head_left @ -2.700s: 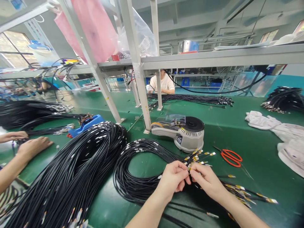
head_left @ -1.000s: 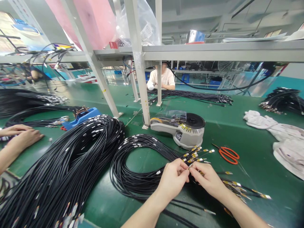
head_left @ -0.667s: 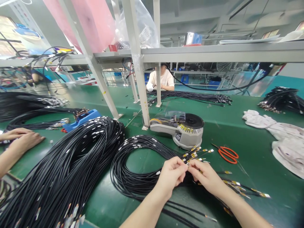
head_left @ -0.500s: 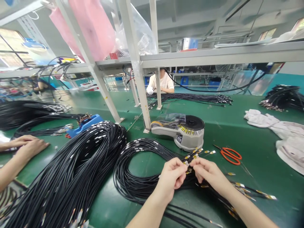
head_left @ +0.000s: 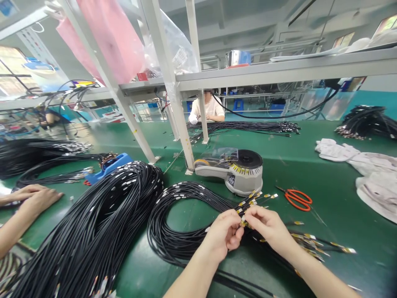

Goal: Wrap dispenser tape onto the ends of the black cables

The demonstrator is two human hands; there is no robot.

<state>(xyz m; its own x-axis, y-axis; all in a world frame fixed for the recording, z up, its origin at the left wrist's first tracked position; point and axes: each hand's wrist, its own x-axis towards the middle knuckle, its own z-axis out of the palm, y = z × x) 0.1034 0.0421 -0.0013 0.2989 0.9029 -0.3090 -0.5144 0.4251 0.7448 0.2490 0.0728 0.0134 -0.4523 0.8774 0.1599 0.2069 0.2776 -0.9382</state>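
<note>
Both hands meet over the right end of a coiled bundle of black cables (head_left: 173, 244). My left hand (head_left: 226, 232) is closed, thumb and forefinger pinching a cable end. My right hand (head_left: 267, 225) pinches the same cable end, which carries a white and yellow piece too small to make out fully. Around the fingers, several loose cable ends with yellow tape and white tips (head_left: 252, 202) fan out. More taped ends (head_left: 313, 244) lie to the right of my right wrist. Just behind the hands stands a grey tape dispenser (head_left: 245, 178).
Orange-handled scissors (head_left: 299, 200) lie right of the dispenser, white gloves (head_left: 372, 169) farther right. A large black cable bundle (head_left: 83, 223) covers the left side. A blue tape holder (head_left: 113, 167) sits behind it. Another person's hands (head_left: 37, 198) rest at far left. Shelf posts (head_left: 180, 124) rise from the table.
The view has shifted slightly. My fingertips have drawn together, and my right hand has moved a little left and closer to my left hand at the cable end.
</note>
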